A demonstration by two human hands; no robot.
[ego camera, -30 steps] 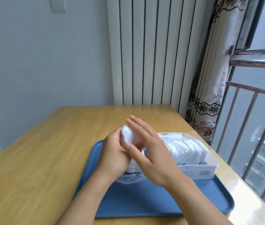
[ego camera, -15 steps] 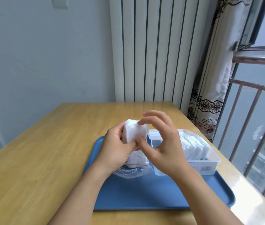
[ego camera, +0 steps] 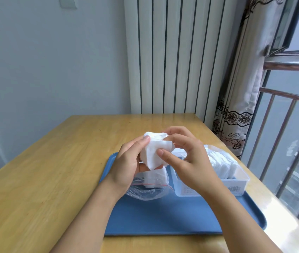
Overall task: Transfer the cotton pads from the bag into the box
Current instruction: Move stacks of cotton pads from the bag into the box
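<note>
Table corner by a window

A blue tray [ego camera: 163, 220] is lying on a wooden table [ego camera: 53, 170]; a white ribbed radiator [ego camera: 178, 55] is standing behind it, and a patterned curtain [ego camera: 236, 110] is hanging beside the railed window [ego camera: 291, 125].

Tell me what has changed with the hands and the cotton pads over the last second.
The right hand, which lay flat over the stack of cotton pads, now pinches it with curled fingers alongside the left hand; the stack sits higher above the bag. Bag, box and tray stayed put.
</note>
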